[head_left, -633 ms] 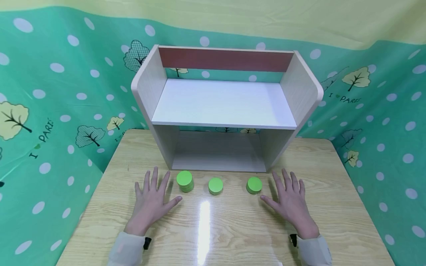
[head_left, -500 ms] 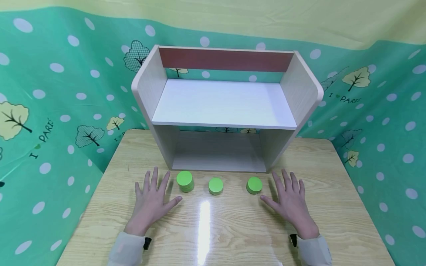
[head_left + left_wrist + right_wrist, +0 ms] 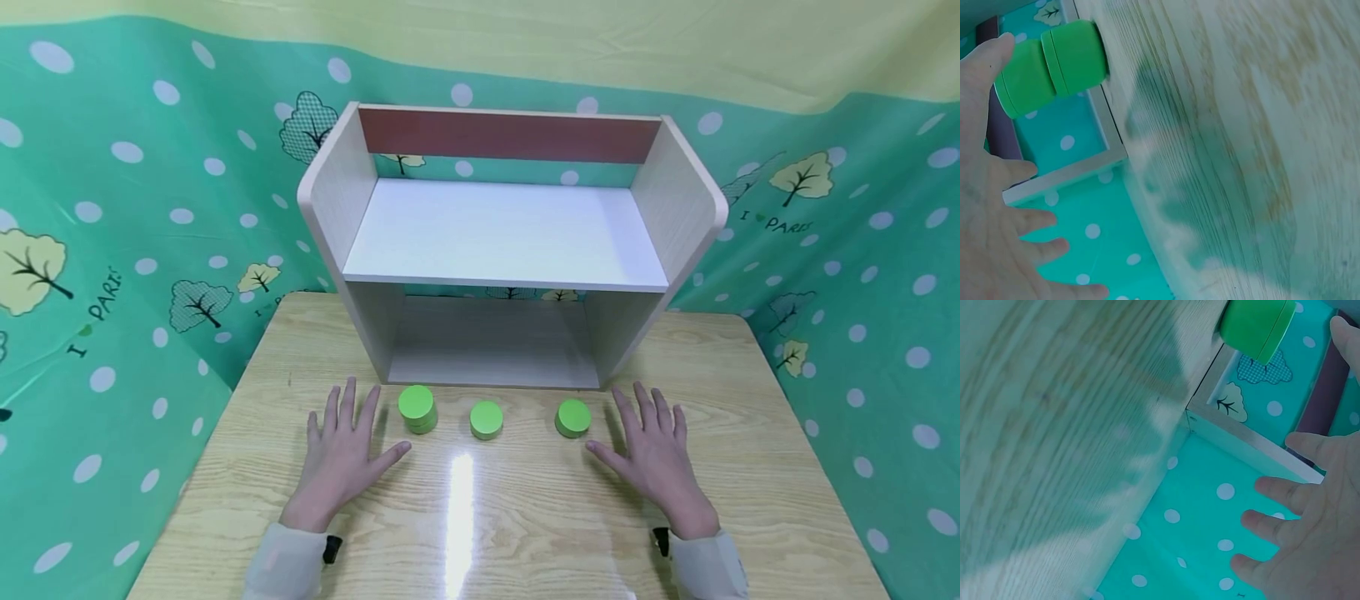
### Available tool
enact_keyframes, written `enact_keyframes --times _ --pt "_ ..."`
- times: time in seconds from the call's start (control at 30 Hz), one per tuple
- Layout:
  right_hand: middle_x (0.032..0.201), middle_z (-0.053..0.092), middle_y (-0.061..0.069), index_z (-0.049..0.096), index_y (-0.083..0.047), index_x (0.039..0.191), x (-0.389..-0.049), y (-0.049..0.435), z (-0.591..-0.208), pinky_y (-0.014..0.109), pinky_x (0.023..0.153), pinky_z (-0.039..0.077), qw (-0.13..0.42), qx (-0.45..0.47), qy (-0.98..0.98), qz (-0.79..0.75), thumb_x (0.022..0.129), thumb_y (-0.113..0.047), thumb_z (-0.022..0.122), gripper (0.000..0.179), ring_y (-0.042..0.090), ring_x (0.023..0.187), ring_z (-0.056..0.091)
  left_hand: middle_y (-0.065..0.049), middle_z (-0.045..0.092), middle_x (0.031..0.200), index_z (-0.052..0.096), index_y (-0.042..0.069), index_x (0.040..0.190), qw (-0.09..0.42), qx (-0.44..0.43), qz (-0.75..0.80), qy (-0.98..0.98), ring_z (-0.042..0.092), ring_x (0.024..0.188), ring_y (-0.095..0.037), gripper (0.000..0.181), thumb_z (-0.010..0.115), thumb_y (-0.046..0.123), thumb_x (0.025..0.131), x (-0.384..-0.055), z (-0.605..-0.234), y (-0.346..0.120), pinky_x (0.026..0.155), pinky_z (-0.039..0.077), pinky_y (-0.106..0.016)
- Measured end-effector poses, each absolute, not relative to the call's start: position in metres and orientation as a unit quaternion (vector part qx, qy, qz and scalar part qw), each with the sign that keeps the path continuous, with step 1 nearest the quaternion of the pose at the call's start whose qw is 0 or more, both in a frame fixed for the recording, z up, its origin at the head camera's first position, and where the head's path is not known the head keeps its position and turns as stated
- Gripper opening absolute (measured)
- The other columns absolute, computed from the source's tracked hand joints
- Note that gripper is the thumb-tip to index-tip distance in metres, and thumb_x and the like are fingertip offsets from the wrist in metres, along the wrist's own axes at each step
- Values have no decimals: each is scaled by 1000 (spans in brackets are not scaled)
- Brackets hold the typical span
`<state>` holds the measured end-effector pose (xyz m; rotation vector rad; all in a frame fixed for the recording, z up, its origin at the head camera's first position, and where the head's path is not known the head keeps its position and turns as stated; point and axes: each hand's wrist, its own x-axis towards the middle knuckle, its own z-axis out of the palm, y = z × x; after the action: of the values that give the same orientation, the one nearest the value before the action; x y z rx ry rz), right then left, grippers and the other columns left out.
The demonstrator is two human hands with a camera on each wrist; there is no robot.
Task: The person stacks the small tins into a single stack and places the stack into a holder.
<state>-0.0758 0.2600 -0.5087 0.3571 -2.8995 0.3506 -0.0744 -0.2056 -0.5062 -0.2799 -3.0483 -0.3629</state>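
Several small round green lidded containers stand in a row on the wooden table. At the left of the row, two form a stack (image 3: pixel 417 408), one on top of the other; a single container (image 3: pixel 486 420) stands in the middle, another container (image 3: pixel 573 418) at the right. My left hand (image 3: pixel 339 454) is spread beside the stack, touching none of it. In the left wrist view the stack (image 3: pixel 1054 65) shows a lid seam on each piece. My right hand (image 3: pixel 655 454) is likewise spread, just right of the right-hand container (image 3: pixel 1257 328), apart from it. Both hands hold nothing.
A white two-level shelf (image 3: pixel 506 233) with a brown back rail (image 3: pixel 510 133) stands just behind the row. The light wooden table (image 3: pixel 540 517) carries a bright glare strip in front. A green dotted curtain (image 3: pixel 150 333) surrounds the table at the back and sides.
The left hand's fingers have drawn very slightly closer together. The right hand, the containers and the shelf look the same.
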Motion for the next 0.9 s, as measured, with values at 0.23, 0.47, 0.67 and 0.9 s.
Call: enact_keyframes --times 0.23,0.47,0.67,0.9 --pt "154 28 31 36 -7 153 -76 259 -506 77 109 15 90 121 -981 124 84 -66 67 96 54 139 20 -26 14 161 26 7 157 54 -107 -155 -981 13 146 -48 103 56 74 86 -76 -506 -205 110 22 -76" --pt "154 29 30 36 -6 153 -77 257 -505 78 108 17 87 124 -980 126 86 -65 66 94 53 139 23 -29 22 157 31 -2 153 82 -130 -210 -966 24 142 -49 101 68 63 86 -78 -505 -202 113 30 -66" --pt "154 29 30 37 -4 152 -77 256 -504 77 108 17 90 128 -978 141 87 -61 67 92 52 139 24 -27 23 158 30 -1 154 68 -129 -252 -957 24 143 -46 98 69 60 87 -79 -503 -200 112 32 -66" --pt "152 32 31 37 -2 151 -77 254 -504 78 107 19 100 133 -974 155 88 -56 70 90 52 138 27 -25 22 159 28 2 155 48 -117 -288 -949 22 144 -45 98 69 60 87 -78 -504 -199 109 35 -68"
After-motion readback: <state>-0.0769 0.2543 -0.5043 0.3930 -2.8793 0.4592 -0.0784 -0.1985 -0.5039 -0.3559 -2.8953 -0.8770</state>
